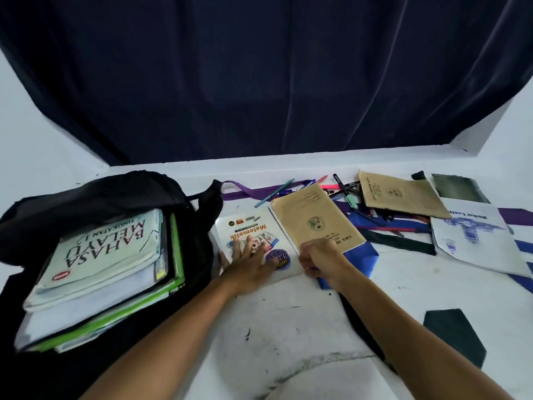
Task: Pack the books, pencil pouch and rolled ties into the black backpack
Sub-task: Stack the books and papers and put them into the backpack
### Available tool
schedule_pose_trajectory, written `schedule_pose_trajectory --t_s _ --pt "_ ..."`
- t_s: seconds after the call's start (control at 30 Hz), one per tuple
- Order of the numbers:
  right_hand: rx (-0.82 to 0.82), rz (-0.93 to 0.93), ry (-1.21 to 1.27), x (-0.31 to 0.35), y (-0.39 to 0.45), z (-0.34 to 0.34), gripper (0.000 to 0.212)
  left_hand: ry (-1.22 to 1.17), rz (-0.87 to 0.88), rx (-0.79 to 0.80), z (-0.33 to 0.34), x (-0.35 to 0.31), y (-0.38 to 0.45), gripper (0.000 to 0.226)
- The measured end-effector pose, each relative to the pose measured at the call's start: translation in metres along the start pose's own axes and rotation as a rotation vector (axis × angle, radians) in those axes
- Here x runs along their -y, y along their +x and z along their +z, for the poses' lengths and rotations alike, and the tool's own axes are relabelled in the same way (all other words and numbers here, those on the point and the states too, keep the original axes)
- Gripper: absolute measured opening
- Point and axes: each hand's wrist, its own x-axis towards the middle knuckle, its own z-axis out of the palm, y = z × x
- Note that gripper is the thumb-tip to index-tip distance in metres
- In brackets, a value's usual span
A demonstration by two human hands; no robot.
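Fingers of my left hand (250, 262) lie straight and spread, pressing flat on the cover of the Matematik workbook (253, 241), while the fingers of my right hand (320, 262) are curled round the near edge of the brown exercise book (315, 223), pinching it together with what looks like a blue cover beneath it. Both books lie on the white table (288, 319), the brown one overlapping the workbook's right side, and both sit just right of the black backpack (115, 192).

I judge the step in hand to be gathering these two books for the bag. The backpack lies open on its back at my left, already holding a stack topped by the Bahasa Melayu book (103, 249), with green-edged folders under it. The next move, as I read it, calls for squaring the brown book onto the workbook, lifting the pair as one, and sliding them in on top of the stack — the bag mouth looks fairly full, so the flap may need holding back.

Further right lies what is left: scattered pens (346, 192) near the back edge, a second brown book (401, 194), a white booklet (476, 241), and flat purple and blue striped ties (403, 223) not yet rolled. I cannot pick out the pencil pouch with any certainty.
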Motion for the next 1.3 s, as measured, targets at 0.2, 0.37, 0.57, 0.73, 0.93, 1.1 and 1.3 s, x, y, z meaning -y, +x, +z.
schedule_pose_trajectory --t_s 0.2,0.37,0.57,0.73,0.93,1.1,1.3 --pt "0.058 0.092 0.142 -0.001 -0.005 -0.002 0.011 -0.124 -0.020 -0.018 0.008 0.002 -0.002 0.077" --pt "0.246 0.131 0.473 0.007 -0.017 0.001 0.033 -0.396 0.001 -0.074 0.001 -0.004 -0.016 0.070" --pt "0.468 -0.075 0.621 -0.017 -0.027 0.033 0.053 -0.953 -0.039 -0.140 0.005 0.007 -0.007 0.070" --pt "0.289 -0.323 0.422 -0.013 -0.027 0.051 0.067 -0.988 -0.028 -0.122 -0.042 -0.022 -0.022 0.083" --pt "0.153 -0.280 0.460 0.021 -0.035 0.051 0.049 -0.516 0.182 -0.309 -0.131 0.002 -0.069 0.080" --pt "0.155 -0.425 0.593 0.067 -0.057 0.050 0.052 0.010 0.162 -0.595 -0.181 0.117 -0.091 0.074" --pt "0.374 -0.439 0.701 0.105 -0.099 0.077 0.039 0.398 -0.173 -0.599 -0.185 0.247 -0.105 0.091"
